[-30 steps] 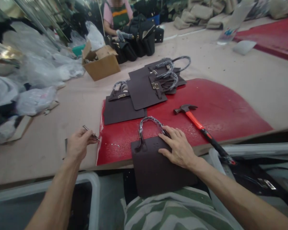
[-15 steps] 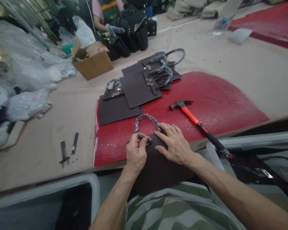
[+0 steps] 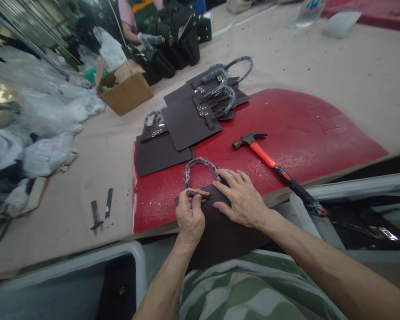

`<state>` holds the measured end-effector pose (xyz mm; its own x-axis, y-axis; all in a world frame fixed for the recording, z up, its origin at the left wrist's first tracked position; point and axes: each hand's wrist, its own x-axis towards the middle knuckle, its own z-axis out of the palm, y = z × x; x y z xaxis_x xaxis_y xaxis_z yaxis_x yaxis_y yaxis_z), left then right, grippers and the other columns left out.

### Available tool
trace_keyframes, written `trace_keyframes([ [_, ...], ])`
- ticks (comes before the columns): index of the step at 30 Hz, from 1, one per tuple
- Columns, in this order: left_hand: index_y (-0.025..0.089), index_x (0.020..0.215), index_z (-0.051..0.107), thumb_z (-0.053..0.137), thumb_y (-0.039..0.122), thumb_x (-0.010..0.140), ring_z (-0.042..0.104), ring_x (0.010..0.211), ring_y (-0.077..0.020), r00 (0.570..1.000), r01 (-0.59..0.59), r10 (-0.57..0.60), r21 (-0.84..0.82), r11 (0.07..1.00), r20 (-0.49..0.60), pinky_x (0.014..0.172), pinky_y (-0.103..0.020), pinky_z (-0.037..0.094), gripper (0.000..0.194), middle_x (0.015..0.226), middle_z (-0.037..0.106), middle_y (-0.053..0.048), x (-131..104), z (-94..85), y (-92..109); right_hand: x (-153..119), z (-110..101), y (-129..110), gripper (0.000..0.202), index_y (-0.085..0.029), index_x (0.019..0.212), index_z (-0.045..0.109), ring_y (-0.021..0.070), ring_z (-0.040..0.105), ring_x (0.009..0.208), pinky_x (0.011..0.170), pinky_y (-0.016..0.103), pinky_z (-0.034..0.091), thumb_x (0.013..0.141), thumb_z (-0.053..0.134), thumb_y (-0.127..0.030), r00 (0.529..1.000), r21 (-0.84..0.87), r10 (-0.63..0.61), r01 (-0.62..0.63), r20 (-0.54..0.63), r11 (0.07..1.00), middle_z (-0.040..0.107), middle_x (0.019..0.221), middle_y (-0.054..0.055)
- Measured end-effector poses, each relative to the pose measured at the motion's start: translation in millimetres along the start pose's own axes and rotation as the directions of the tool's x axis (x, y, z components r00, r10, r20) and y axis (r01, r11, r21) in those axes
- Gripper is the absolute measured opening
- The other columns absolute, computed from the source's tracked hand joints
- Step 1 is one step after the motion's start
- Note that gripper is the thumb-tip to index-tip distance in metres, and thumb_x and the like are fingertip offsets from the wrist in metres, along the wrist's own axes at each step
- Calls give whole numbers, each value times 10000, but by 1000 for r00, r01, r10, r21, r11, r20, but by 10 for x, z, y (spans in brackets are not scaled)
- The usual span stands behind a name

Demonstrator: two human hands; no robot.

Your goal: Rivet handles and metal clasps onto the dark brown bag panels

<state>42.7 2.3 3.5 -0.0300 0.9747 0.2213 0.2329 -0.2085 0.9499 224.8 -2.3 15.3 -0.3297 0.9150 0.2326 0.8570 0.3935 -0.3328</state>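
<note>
A dark brown bag panel [image 3: 226, 240] lies partly on the red board's near edge and reaches down over my lap. Its looped handle [image 3: 200, 161], wrapped in clear plastic, points away from me. My left hand [image 3: 190, 218] pinches a short metal punch [image 3: 194, 193], held low and nearly level over the panel's upper part; whether its tip touches is hard to see. Spread on the panel's upper right, my right hand [image 3: 242, 200] presses with fingers extended, near the handle's right base. A claw hammer [image 3: 263, 153] with an orange and black handle rests to the right.
Finished-looking brown panels with handles [image 3: 190, 129] are piled on the red board [image 3: 296, 120]. Two dark strips [image 3: 109, 202] lie at left. Behind are a cardboard box [image 3: 126, 93], black bags [image 3: 173, 44] and a person's arm [image 3: 130, 33]. Grey bins [image 3: 140, 262] stand below the table edge.
The punch in my left hand has tipped flatter over the panel. My right hand keeps its place on the panel. The whole view has shifted slightly with my head.
</note>
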Motion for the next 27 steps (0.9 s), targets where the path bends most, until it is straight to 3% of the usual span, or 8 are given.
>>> trace_keyframes([
  [5,186,977,558,496,291,1020,734,837,-146,999,-31,30,26,999,32,749,-279,637,129,896,704,-33,29,1,12,0,-16,0,551,-166,1361,588,364,388,1389,1156,558,279,881,669,-425,1000,9,-6,6,-3,1000,419,1546,176],
  [15,210,969,610,485,212,989,718,813,-145,944,-281,243,161,946,222,780,-269,604,127,896,727,-32,127,-81,4,-12,29,34,548,-163,1365,574,369,382,1397,1151,583,284,882,675,-400,999,57,-37,39,-33,998,404,1555,184],
  [18,212,961,606,466,204,987,719,805,-146,946,-286,250,170,943,205,777,-266,600,144,880,728,-31,127,-52,-13,-57,-50,137,495,-172,1351,573,336,428,1368,1121,542,354,892,646,-341,992,151,-28,46,-120,987,453,1513,170],
  [20,214,957,601,458,203,983,722,804,-151,949,-291,257,189,938,183,770,-266,595,146,874,734,-34,110,-26,-36,-126,-180,267,424,-159,1307,595,330,474,1315,1081,513,400,904,600,-292,973,134,64,-34,-220,990,517,1436,174],
  [22,215,963,601,459,207,977,724,803,-159,942,-323,291,211,923,170,766,-270,592,143,874,738,-41,86,-4,-65,-214,-349,438,386,-127,1246,619,363,524,1215,1005,525,440,899,572,-290,945,8,192,-197,-265,980,572,1329,208],
  [25,221,972,609,463,217,973,730,819,-173,917,-388,348,228,893,196,769,-277,591,146,886,737,-57,60,19,-99,-308,-588,711,318,-110,1092,647,361,583,974,811,489,479,886,535,-325,911,-179,380,-405,-158,897,624,1089,224],
  [27,226,973,609,463,216,974,733,828,-178,911,-397,355,219,891,208,770,-278,591,147,889,737,-61,59,29,-107,-298,-695,850,185,-150,922,627,296,575,817,697,406,457,849,542,-298,846,-67,532,-534,-38,843,614,909,163],
])
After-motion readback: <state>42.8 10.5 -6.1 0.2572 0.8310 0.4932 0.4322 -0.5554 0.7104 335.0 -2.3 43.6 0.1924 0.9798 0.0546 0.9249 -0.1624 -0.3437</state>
